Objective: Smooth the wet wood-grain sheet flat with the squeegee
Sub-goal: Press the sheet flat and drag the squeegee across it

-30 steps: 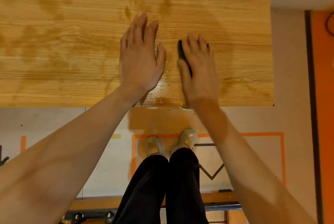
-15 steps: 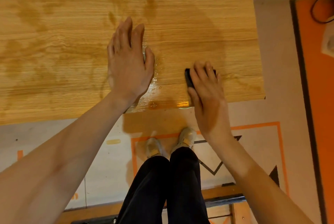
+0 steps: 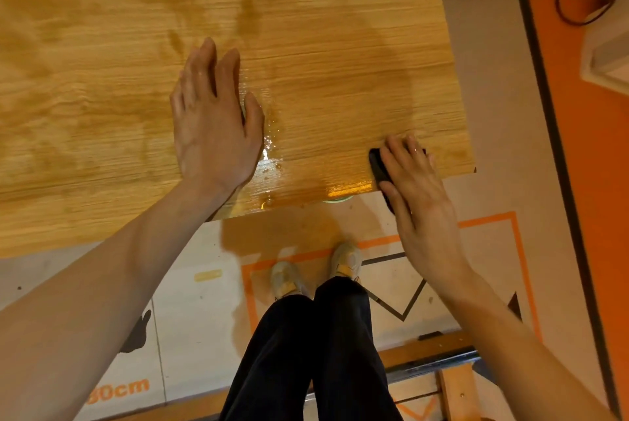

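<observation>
The wood-grain sheet point(image 3: 102, 80) covers nearly the whole table in front of me, and its near edge runs across the middle of my view. Dark wet patches spread over the far part, and small drops shine just right of my left hand point(image 3: 212, 124). This hand lies flat on the sheet, the fingers straight and together, grasping nothing; it only presses the sheet down. My right hand point(image 3: 418, 203) is at the near right corner of the sheet, half over the edge. It presses the black squeegee point(image 3: 379, 167) against the sheet. The fingers point(image 3: 405, 152) lie almost straight over the top of the tool and the thumb is along its near side, so I hold it under the palm more than I clench it.

I think this stroke is at its end, because the blade already reaches the edge. To do it well, I should keep the blade flat and the pressure even, carry the water fully off the edge, and keep the left hand firm so the sheet does not slide. The next stroke should begin near the shiny drops and overlap this one.

Below the table I see my black trousers point(image 3: 306, 352) and light shoes point(image 3: 289, 279) on the floor point(image 3: 190, 318) with orange lines. A small green thing shows under the table edge; I cannot tell what it is. Nothing on the sheet blocks the tool.
</observation>
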### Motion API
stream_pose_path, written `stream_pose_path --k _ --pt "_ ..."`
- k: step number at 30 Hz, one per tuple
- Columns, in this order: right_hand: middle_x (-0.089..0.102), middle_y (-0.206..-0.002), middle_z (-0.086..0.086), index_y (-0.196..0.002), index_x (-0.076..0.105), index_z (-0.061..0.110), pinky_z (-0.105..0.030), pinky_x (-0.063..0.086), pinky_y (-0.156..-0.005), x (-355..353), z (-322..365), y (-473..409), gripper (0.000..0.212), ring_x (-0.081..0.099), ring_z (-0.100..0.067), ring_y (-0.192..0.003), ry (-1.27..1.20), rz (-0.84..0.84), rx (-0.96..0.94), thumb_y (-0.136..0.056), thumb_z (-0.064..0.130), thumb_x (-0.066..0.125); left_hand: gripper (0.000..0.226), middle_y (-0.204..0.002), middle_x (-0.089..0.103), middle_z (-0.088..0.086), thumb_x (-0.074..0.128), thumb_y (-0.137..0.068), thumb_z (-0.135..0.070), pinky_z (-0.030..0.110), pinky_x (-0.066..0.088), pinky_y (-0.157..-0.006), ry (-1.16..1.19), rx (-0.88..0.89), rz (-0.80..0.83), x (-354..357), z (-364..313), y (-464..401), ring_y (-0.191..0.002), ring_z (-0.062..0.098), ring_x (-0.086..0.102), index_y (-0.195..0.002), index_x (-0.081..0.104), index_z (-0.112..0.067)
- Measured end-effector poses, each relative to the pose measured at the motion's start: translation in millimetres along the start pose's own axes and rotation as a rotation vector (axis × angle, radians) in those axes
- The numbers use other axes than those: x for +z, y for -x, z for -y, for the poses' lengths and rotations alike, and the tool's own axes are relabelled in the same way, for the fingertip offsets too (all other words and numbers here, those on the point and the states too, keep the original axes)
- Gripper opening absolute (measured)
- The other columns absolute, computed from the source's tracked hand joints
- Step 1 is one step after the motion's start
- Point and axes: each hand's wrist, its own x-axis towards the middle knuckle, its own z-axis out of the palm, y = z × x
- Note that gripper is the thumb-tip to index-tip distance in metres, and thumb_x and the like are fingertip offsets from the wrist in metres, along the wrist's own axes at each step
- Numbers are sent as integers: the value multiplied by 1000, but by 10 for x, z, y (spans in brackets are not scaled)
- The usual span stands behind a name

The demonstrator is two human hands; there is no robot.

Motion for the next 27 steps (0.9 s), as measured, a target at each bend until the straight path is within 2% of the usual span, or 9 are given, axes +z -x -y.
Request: stream_pose_path --k 5,7,11,16,21,24,27 --pt "32 -154 -12 -145 39 5 -44 11 -122 -159 -398 -902 45 19 -29 -146 -26 -79 160 -102 20 39 56 -163 26 16 36 -101 -33 48 22 -120 -2 0 12 13 4 -12 -151 35 25 -151 37 -9" --pt "30 -155 -11 -146 37 7 -41 9 -122 -138 -398 -825 45 18 -28 -147 -44 -114 212 -104 20 38 56 -163 25 15 35 -102 -33 47 20 -121 1 0 19 12 7 -1 -152 34 23 -152 36 -9" --pt "32 -154 -11 -145 39 4 -46 16 -121 -198 -369 -109 42 20 -24 -147 3 -140 200 -104 16 40 55 -162 27 16 35 -102 -32 48 23 -119 1 13 1 4 23 8 -150 35 26 -152 37 -8" --pt "31 -154 -13 -145 38 3 -37 13 -122 -91 -148 -248 43 20 -25 -147 -41 -257 350 -104 18 37 58 -161 26 17 37 -102 -34 46 19 -122 81 45 38 -49 67 -17 -151 34 24 -152 35 -6" --pt "36 -151 -17 -142 41 -2 -50 19 -119 412 504 -123 44 25 -31 -145 -31 -180 95 -102 14 31 63 -161 26 21 42 -104 -33 56 19 -122 46 173 91 -169 74 304 -150 41 23 -155 27 0" --pt "37 -151 -16 -141 43 0 -46 16 -121 465 622 -105 46 24 -29 -145 -73 -61 -54 -101 18 30 59 -158 32 20 43 -104 -31 58 23 -119 60 187 78 -149 76 538 -147 40 29 -154 32 -1" --pt "36 -152 -14 -142 41 1 -41 15 -121 292 388 -126 45 23 -28 -146 -19 82 -225 -101 17 32 55 -155 36 19 43 -105 -32 57 26 -118 71 211 38 -115 127 656 -145 37 33 -151 38 -2"
